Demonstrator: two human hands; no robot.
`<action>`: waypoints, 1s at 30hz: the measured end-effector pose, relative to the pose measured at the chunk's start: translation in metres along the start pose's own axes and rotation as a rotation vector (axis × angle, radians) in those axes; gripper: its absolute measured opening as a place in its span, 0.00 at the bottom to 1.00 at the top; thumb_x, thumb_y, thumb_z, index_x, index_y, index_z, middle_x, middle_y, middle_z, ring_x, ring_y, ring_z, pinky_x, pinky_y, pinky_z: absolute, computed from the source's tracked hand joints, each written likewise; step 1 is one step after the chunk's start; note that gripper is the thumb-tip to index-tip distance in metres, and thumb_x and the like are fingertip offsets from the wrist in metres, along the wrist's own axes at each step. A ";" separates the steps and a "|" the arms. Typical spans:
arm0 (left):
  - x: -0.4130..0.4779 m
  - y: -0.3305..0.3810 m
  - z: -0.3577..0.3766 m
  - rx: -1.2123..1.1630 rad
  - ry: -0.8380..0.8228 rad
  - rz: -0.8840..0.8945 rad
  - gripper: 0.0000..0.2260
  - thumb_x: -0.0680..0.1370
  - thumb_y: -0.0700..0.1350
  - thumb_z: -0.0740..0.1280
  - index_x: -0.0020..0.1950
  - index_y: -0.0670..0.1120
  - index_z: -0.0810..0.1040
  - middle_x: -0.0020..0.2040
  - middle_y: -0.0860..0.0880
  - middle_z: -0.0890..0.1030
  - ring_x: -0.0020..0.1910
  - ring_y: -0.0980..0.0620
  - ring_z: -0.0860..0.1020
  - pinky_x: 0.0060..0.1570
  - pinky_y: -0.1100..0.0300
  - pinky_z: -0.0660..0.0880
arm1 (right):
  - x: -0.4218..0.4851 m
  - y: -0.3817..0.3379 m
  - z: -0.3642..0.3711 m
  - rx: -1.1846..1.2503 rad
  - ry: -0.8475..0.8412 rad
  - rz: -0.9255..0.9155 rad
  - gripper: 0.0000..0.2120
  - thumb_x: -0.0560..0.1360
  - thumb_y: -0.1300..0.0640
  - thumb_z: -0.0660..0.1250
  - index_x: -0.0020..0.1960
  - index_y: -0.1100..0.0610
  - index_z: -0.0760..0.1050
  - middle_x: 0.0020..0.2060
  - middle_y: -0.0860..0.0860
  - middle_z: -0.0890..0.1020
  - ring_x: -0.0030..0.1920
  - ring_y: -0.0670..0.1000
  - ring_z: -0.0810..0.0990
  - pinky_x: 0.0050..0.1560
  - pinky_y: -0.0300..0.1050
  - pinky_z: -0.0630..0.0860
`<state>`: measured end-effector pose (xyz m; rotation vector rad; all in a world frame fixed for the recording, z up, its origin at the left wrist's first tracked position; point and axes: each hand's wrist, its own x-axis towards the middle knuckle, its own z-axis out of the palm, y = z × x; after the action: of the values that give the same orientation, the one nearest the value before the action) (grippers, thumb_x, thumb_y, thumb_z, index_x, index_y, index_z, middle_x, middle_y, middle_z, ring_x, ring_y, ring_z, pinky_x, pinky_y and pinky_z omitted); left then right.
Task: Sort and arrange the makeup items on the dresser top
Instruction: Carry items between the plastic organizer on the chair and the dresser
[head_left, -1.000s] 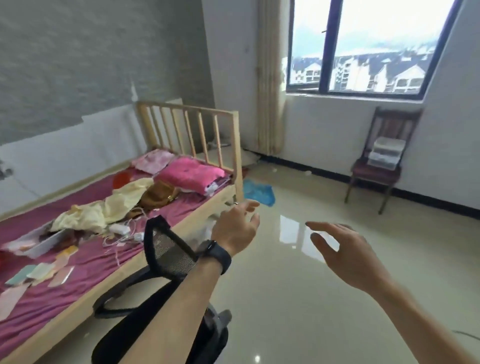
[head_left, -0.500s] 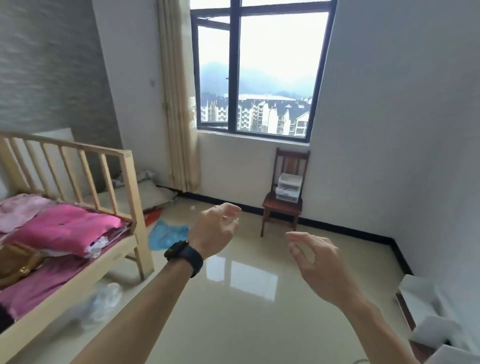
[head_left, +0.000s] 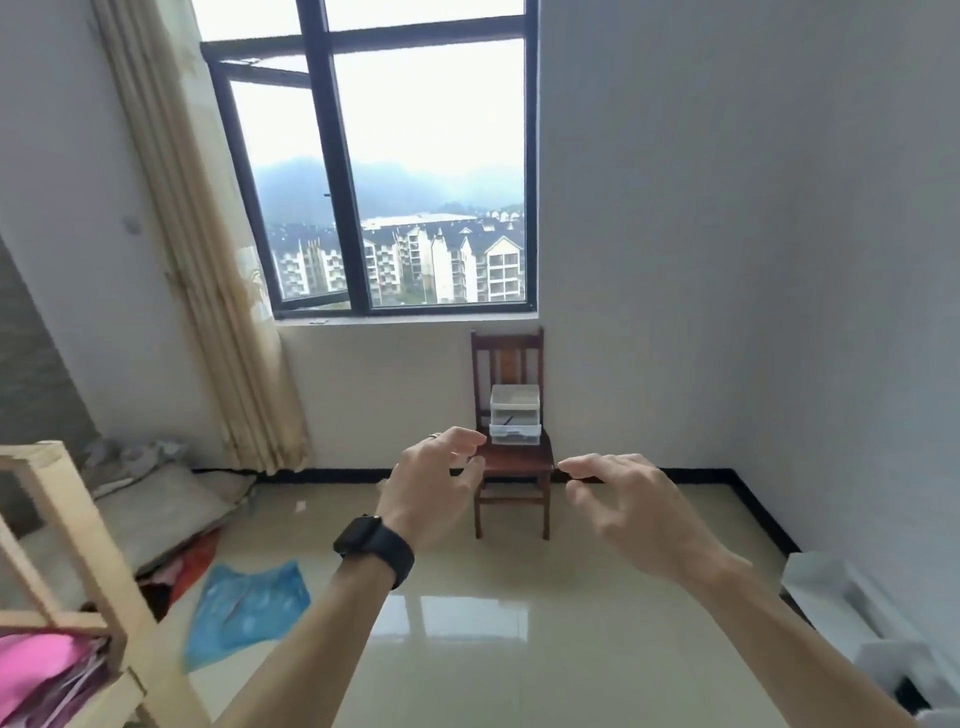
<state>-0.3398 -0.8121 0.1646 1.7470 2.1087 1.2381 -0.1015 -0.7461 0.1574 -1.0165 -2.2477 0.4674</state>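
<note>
Entry: I see no dresser and no makeup, so where they are I cannot tell. I judge the sorting not begun, all of it left.

Left hand (head_left: 431, 488) and right hand (head_left: 628, 504) are raised ahead, both empty, with fingers loosely bent and spread, pinching nothing.

Far, under the window (head_left: 415, 171), a chair (head_left: 511, 465) carries a clear drawer unit (head_left: 515, 422); its contents are too small to read.

Near left is a bed frame (head_left: 78, 545), with a blue bag (head_left: 249, 603) on the floor. Near right are white boxes (head_left: 852, 608). I judge neither an obstacle.
</note>
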 end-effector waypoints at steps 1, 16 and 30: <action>0.017 -0.006 0.004 -0.007 -0.014 0.005 0.10 0.78 0.49 0.67 0.58 0.60 0.79 0.51 0.63 0.81 0.51 0.65 0.79 0.55 0.60 0.78 | 0.016 0.006 0.003 -0.004 0.008 0.006 0.13 0.81 0.48 0.65 0.65 0.43 0.78 0.58 0.36 0.81 0.67 0.40 0.70 0.67 0.43 0.70; 0.290 -0.121 0.108 0.006 -0.101 -0.024 0.10 0.78 0.50 0.67 0.58 0.60 0.80 0.51 0.61 0.81 0.51 0.60 0.79 0.56 0.59 0.76 | 0.268 0.157 0.083 0.043 -0.015 0.101 0.13 0.81 0.47 0.64 0.65 0.42 0.77 0.56 0.37 0.81 0.64 0.40 0.72 0.58 0.29 0.65; 0.518 -0.296 0.199 -0.011 -0.240 -0.192 0.09 0.78 0.49 0.67 0.57 0.59 0.79 0.53 0.59 0.82 0.52 0.59 0.79 0.57 0.60 0.75 | 0.501 0.275 0.215 0.070 -0.129 0.245 0.13 0.81 0.47 0.63 0.65 0.41 0.77 0.54 0.32 0.80 0.61 0.39 0.72 0.56 0.31 0.66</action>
<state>-0.6146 -0.2607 0.0385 1.5570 2.0666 0.9383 -0.3507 -0.1999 0.0447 -1.2631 -2.2103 0.7303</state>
